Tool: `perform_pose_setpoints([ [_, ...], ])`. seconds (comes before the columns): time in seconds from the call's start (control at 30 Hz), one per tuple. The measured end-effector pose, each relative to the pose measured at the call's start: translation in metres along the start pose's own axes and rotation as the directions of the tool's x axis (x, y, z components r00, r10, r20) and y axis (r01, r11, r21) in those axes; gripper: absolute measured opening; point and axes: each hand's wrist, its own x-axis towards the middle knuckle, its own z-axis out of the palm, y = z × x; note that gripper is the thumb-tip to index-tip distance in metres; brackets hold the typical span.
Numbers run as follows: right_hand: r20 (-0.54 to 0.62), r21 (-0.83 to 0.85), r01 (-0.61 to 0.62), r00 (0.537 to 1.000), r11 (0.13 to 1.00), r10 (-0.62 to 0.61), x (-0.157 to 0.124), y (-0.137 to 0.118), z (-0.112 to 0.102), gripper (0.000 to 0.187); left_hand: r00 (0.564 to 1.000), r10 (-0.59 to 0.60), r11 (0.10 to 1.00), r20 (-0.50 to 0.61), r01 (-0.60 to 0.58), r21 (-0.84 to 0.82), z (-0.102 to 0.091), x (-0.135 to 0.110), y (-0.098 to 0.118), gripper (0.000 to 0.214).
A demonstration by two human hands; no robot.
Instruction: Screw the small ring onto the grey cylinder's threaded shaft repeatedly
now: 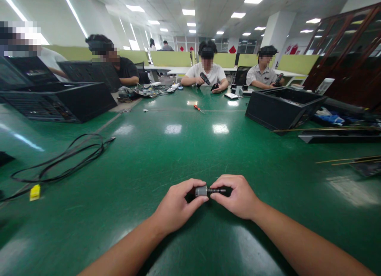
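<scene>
Between thumb and fingers, my left hand (181, 202) grips a small grey cylindrical part (201, 191). From its right end a thin dark shaft (217, 190) sticks out, ringed like a spring or thread and ending in a narrow tip. My right hand (238, 196) is closed around this shaft, thumb below and fingers above. The whole piece lies roughly level, just over the green tabletop (190, 157). I cannot make out its exact kind, and my fingertips hide some of it.
Black cable (74, 153) with a yellow tag (35, 192) lies left. Open black computer cases stand left (59, 101) and right (274, 109). A red screwdriver (197, 107) lies farther off. Across the table, one person (205, 73) holds a power drill (204, 78); other people sit nearby.
</scene>
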Motion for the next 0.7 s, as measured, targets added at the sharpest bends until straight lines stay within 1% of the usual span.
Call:
perform_pose_setpoints([
  [0.4, 0.0, -0.013, 0.011, 1.0, 1.0, -0.011, -0.0003, -0.0007, -0.0009, 0.007, 1.0, 0.005, 1.0, 0.006, -0.005, 0.012, -0.0005, -0.0011, -0.0003, 0.024],
  [0.7, 0.003, -0.025, 0.018, 1.0, 1.0, -0.018, 0.0004, -0.0018, -0.0026, 0.007, 1.0, 0.022, 1.0, -0.01, -0.022, 0.022, -0.0003, -0.0013, -0.0007, 0.025],
])
